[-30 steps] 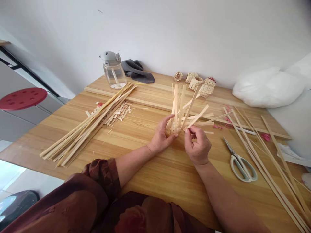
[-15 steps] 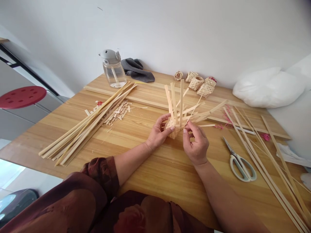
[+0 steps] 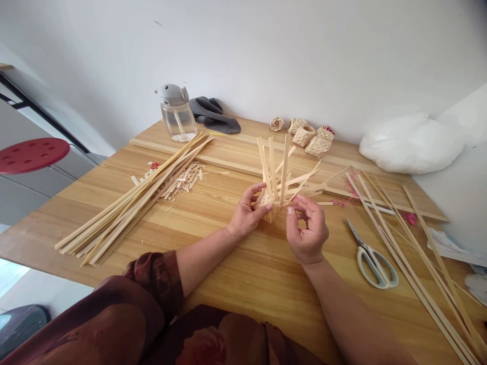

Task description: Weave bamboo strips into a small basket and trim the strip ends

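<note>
The pale, half-woven basket of flat bamboo strips (image 3: pixel 268 205) is over the light wooden table (image 3: pixel 224 243), held at its base by the left hand (image 3: pixel 246 215), whose fingers close around it. The right hand (image 3: pixel 307 229) has now released the strips: its curled fingers (image 3: pixel 302 203) stay narrowly open, just beside the weave.

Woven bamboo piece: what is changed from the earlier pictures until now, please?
The right hand has let go of the strips and drawn back a little, fingers open. The left hand still holds the woven piece, now tilted with its base lower, towards the person. The scissors and strip bundle stayed where they were.
</note>
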`<state>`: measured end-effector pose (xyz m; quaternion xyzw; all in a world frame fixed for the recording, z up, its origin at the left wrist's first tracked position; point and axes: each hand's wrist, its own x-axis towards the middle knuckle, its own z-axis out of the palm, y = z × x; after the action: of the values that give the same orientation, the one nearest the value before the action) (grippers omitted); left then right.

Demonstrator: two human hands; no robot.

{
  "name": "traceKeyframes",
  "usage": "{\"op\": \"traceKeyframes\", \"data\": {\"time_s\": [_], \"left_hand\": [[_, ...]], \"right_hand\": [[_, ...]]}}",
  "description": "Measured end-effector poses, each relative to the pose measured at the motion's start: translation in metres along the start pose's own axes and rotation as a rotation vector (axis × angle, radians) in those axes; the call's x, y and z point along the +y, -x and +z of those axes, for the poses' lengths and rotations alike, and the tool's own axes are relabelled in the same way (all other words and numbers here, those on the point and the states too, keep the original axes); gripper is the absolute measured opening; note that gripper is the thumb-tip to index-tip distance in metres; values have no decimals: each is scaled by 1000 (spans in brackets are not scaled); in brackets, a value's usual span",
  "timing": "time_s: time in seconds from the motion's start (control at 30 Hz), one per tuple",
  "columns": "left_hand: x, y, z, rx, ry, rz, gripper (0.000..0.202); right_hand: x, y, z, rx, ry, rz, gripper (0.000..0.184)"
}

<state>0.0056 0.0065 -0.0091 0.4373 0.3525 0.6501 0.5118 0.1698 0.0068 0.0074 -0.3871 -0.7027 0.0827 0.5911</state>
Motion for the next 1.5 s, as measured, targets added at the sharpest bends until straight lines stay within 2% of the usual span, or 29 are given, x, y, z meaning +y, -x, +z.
{"op": "traceKeyframes", "data": {"time_s": [0.17,0.33,0.47,0.63,0.97,1.03,1.27,1.5], "left_hand": [[-1,2,-1,-34,-52,29,62],[4,3,-4,-55,-314,136,54],[7,2,-6,-62,-411,239,46],[3,0,-7,-48,-372,227,42],[7,2,-6,-75,-440,234,37],[8,3,-6,-86,-471,244,35],[9,5,-5,-56,-588,319,28],[7,4,-5,-66,-579,328,31]], "right_hand": [[-1,-3,-4,-3,61,-52,41],[-5,-7,-5,-41,54,-95,29],[-2,-4,-2,-36,-4,19,17],[2,-2,-1,-6,-119,183,13],[-4,-12,-4,10,-246,421,27],[-3,-11,-5,-8,-194,403,26],[-3,-7,-11,-116,130,135,12],[-2,-7,-11,-92,149,96,10]]}}
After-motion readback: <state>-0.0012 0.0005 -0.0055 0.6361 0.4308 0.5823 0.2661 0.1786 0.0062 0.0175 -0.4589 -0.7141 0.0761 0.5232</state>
